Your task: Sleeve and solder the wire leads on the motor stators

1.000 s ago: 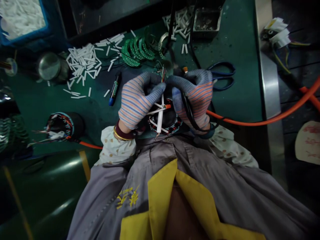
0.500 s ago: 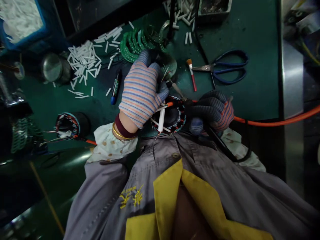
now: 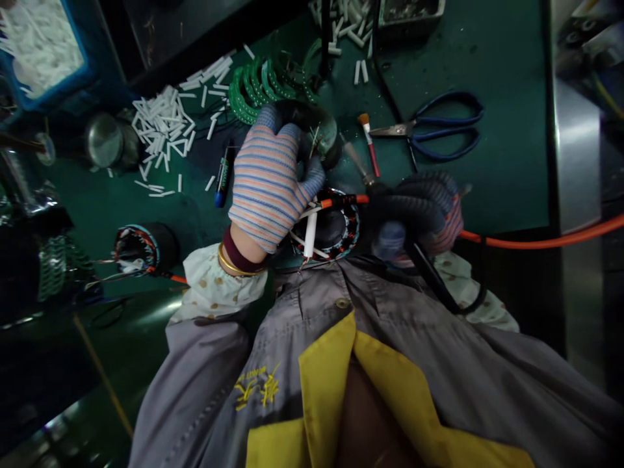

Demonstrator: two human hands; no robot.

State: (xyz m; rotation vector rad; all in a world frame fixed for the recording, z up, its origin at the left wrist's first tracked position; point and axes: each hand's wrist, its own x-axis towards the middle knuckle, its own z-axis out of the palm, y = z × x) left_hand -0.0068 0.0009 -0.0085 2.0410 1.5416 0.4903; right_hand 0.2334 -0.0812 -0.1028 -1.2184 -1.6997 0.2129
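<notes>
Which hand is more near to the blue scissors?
Right hand is nearer, just below the scissors. Left hand is farther, on the other side of the stator.

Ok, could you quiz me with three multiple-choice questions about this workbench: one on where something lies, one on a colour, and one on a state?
1. Where do the blue-handled scissors lie?
A) beside the red-handled brush
B) on the pile of white tubes
C) inside the metal tray

2. What colour is the long cable running off to the right?
A) green
B) orange
C) white

3. How is the left hand covered?
A) it is bare
B) with a striped glove
C) with a plain white mitten

Answers:
1. A, the scissors lie right next to the brush.
2. B, the cable shows bright orange beyond the right hand.
3. B, blue and orange stripes wrap the hand.
</notes>
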